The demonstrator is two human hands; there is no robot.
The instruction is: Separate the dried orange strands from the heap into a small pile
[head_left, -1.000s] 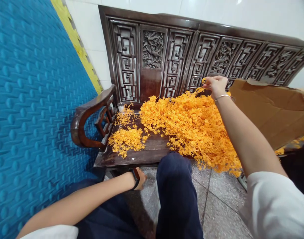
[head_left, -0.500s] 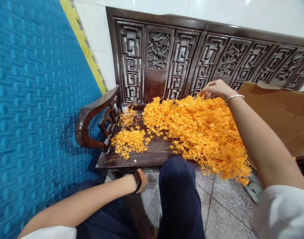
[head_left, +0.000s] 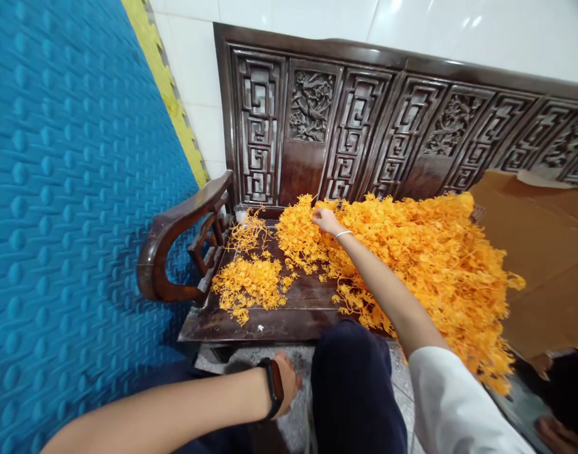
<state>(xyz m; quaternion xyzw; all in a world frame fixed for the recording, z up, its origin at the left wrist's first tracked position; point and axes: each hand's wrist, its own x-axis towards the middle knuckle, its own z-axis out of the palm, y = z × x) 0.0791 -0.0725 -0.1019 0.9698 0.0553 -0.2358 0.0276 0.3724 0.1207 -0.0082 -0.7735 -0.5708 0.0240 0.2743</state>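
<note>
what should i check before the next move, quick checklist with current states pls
1. Right hand at the large orange pile: ok
2. Right hand's hold on anything: cannot tell, too small
3. Left hand apart from the large orange pile: ok
4. Small front pile kept together: not ok, loose pieces beside it
5. Large orange pile wholly on the bench: not ok, spills past the front edge
6. Bench free of scraps: not ok, white scrap near front edge

On my feed I list: carved dark bench (head_left: 312,293); large orange heap (head_left: 440,252), right hand (head_left: 325,221) at its left part; small orange pile (head_left: 251,282); left hand (head_left: 289,381), black wristband (head_left: 276,386); cardboard (head_left: 548,258).
</note>
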